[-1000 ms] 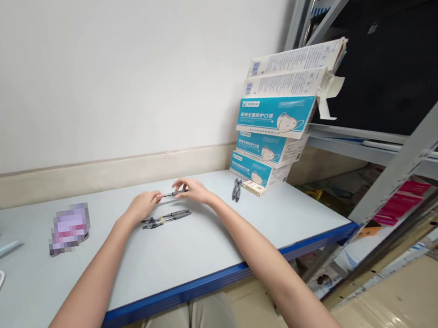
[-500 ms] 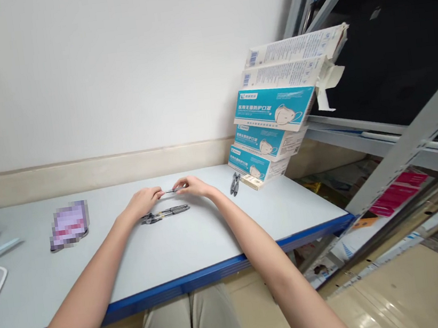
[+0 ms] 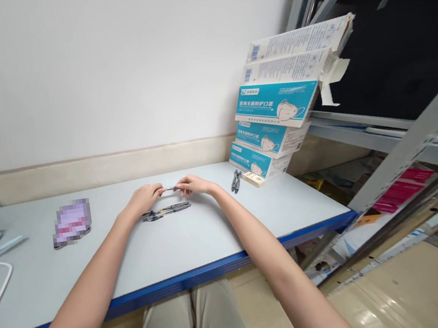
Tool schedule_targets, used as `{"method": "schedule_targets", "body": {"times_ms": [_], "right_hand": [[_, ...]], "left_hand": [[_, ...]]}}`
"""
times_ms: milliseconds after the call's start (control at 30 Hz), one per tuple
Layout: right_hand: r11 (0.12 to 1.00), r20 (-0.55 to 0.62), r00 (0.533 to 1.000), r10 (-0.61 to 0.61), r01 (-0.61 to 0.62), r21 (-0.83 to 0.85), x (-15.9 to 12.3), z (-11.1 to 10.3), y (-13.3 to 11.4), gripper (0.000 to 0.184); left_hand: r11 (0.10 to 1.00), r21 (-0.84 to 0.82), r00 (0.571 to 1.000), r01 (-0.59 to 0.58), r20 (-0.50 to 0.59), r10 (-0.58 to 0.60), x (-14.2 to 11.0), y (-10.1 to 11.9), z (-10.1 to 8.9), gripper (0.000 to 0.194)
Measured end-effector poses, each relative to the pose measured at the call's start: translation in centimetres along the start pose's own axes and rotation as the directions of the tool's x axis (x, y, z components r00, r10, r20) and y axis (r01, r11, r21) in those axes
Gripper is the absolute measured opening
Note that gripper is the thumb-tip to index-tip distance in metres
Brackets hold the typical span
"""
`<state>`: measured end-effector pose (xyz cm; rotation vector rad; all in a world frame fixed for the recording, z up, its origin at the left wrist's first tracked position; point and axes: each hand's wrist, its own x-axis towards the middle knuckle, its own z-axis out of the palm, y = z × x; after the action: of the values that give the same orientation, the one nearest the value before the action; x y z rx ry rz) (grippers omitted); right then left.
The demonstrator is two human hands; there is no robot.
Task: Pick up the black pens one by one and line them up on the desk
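Between my two hands, just above the table, is a thin dark pen [image 3: 170,188]. My left hand [image 3: 145,198] is closed on its left end. My right hand [image 3: 192,184] pinches the other end with thumb and forefinger, the remaining fingers curled loosely below. Fingers cover both ends of the pen, so its tip and cap cannot be made out. Right below the hands, several dark clear-bodied pens [image 3: 174,208] lie side by side on the table, partly behind my left wrist. A small cluster of dark grey pieces [image 3: 236,181], too small to name, lies right of my right hand.
Stacked mask boxes [image 3: 276,105] lean at the table's back right, the upper ones torn open. A small cream box [image 3: 254,179] lies before them. A pixelated purple item [image 3: 72,223] and a white cable [image 3: 5,283] are on the left. Metal shelving [image 3: 406,147] borders the right.
Both hands keep hold of the pen, and the right-hand fingers have shifted slightly, with the lower fingers more visible. The whole view has moved a little; the pens on the table lie as before.
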<state>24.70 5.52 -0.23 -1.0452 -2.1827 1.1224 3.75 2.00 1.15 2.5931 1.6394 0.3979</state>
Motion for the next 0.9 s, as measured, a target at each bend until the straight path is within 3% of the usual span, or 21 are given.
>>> {"method": "schedule_targets", "body": {"times_ms": [67,133,267,367,433,567,767,900], "right_hand": [[0.997,-0.082,0.996,-0.034,0.028,-0.070,0.02,0.05,-0.05,0.023],[0.996,-0.136,0.989,-0.064,0.055,-0.068,-0.01,0.09,-0.10,0.034],[1.000,0.000,1.000,-0.013,0.013,0.011,0.03,0.11,-0.01,0.028],[0.990,-0.048,0.998,-0.048,0.041,-0.138,0.28,0.15,0.27,0.020],[0.977,-0.070,0.994,-0.083,0.067,-0.202,0.41,0.27,0.40,0.028],[0.987,0.011,0.998,-0.057,0.058,-0.152,0.44,0.64,0.30,0.030],[0.977,-0.122,0.990,-0.064,0.037,-0.212,0.55,0.62,0.07,0.024],[0.996,-0.065,0.997,-0.034,0.029,-0.081,0.64,0.55,0.23,0.035]], "left_hand": [[1.000,-0.003,1.000,-0.005,0.011,0.005,0.01,-0.04,0.02,0.038],[1.000,0.001,1.000,-0.012,0.012,0.012,0.05,-0.06,0.06,0.039],[1.000,-0.005,1.000,-0.013,0.001,0.013,0.12,0.05,0.18,0.040],[1.000,-0.017,0.999,-0.016,0.029,0.016,0.14,0.17,0.25,0.039],[1.000,-0.011,0.999,-0.016,0.039,0.017,0.16,0.16,0.27,0.040],[1.000,-0.027,1.000,-0.005,0.028,0.006,0.25,-0.14,0.26,0.041],[0.997,-0.073,0.999,-0.010,0.045,0.013,0.29,-0.32,0.36,0.039],[0.996,-0.092,0.999,-0.006,0.039,0.009,0.21,-0.13,0.24,0.038]]}}
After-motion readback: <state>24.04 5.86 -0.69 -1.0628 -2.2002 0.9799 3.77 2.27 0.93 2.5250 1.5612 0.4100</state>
